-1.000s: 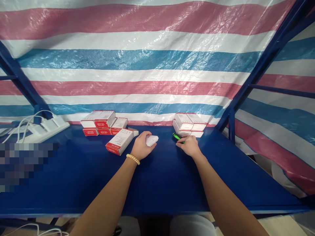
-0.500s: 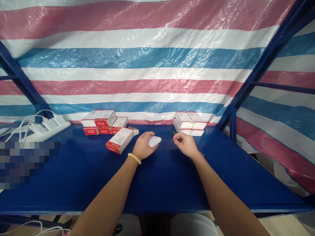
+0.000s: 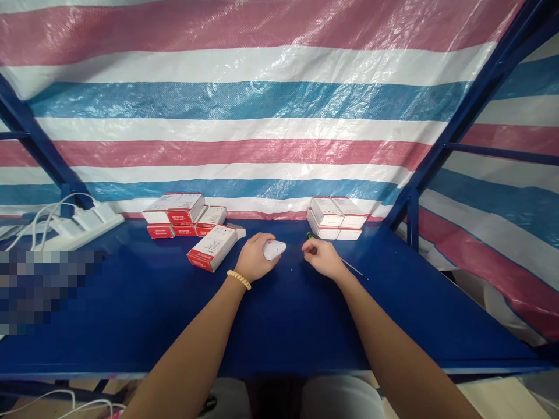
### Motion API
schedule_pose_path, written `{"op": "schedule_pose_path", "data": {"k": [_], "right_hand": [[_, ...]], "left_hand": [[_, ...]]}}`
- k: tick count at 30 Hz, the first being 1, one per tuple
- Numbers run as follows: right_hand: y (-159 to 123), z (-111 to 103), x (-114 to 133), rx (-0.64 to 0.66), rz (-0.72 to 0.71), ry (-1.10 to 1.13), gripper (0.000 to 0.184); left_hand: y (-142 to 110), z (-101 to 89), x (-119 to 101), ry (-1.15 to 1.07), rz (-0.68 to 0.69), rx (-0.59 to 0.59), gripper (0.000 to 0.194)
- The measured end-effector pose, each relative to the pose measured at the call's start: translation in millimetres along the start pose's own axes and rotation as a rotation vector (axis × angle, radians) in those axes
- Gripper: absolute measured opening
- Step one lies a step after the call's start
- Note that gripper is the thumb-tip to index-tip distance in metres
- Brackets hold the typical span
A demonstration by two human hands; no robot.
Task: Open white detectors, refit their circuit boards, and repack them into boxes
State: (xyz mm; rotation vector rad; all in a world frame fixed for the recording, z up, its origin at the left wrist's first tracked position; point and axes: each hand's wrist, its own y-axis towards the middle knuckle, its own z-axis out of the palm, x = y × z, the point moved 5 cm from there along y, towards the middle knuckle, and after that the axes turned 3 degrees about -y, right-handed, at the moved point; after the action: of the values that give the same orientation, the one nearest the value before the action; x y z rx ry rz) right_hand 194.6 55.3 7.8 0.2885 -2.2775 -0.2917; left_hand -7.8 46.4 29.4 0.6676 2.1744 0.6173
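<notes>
My left hand [image 3: 253,259] is closed around a small white plastic device [image 3: 275,249] and holds it on the blue tabletop [image 3: 279,314]. My right hand [image 3: 322,257] rests just to the right of it with thumb and fingertips pinched together; nothing shows between them. A green-handled screwdriver [image 3: 311,236] lies on the table behind my right hand, and its thin metal shaft [image 3: 356,270] reaches out to the right of my wrist. A tiny dark speck [image 3: 292,269] lies between the two hands.
An open red-and-white box [image 3: 212,249] lies left of my left hand, with a stack of similar boxes [image 3: 179,210] behind it. More boxes [image 3: 336,216] stand at the back right. A white power strip [image 3: 85,224] with cables sits far left. A striped tarp [image 3: 262,116] and blue frame posts [image 3: 413,221] close in the bench.
My right hand held the green screwdriver; it now lies on the table behind the hand. The hand has moved left toward the white device, fingers pinched. My left hand has barely moved.
</notes>
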Motion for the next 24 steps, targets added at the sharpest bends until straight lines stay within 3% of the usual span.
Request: {"op": "schedule_pose_path", "data": {"k": [4, 7, 12, 24], "right_hand": [[-7, 13, 11, 0.253, -0.089, 0.091, 0.01], [-9, 18, 14, 0.352, -0.102, 0.087, 0.01], [-8, 18, 10, 0.355, -0.08, 0.074, 0.011], [-8, 21, 16, 0.367, -0.176, -0.015, 0.012]], "left_hand": [[0, 0.5, 1, -0.002, 0.011, -0.003, 0.036], [0, 0.7, 1, 0.0, 0.016, -0.01, 0.037], [0, 0.9, 1, 0.016, 0.023, -0.014, 0.036], [0, 0.2, -2, 0.027, 0.034, -0.001, 0.036]]}}
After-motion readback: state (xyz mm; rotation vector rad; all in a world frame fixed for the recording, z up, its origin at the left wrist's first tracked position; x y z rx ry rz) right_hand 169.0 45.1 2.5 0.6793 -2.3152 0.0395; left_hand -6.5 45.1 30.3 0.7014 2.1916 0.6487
